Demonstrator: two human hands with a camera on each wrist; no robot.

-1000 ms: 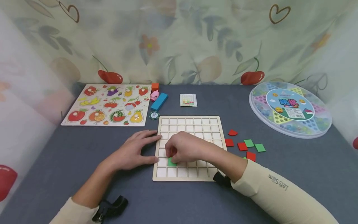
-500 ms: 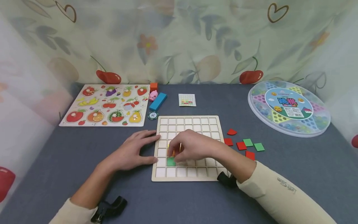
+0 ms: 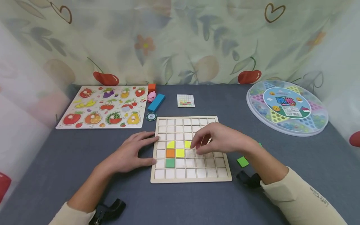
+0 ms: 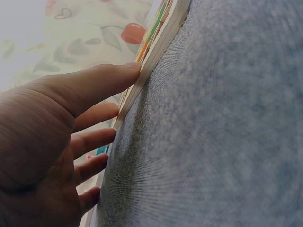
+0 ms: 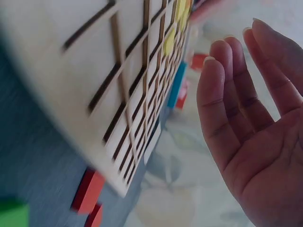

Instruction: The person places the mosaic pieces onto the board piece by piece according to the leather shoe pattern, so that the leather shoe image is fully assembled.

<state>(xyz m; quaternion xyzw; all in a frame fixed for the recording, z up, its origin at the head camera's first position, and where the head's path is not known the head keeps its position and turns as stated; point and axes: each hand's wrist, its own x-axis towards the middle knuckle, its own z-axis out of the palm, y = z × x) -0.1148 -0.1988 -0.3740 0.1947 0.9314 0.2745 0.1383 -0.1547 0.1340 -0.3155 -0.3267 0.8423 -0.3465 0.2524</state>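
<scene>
Both hands [image 3: 127, 153] (apparently empty) at grid board [image 3: 191, 179].

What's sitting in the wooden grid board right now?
In the grid board: two yellow tiles, one orange tile, one green tile. The right hand covers part of another yellow piece and the cells beneath it.

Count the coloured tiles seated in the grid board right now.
5: two yellow in one row, orange and yellow below, green lowest. The right hand may hide more.
</scene>
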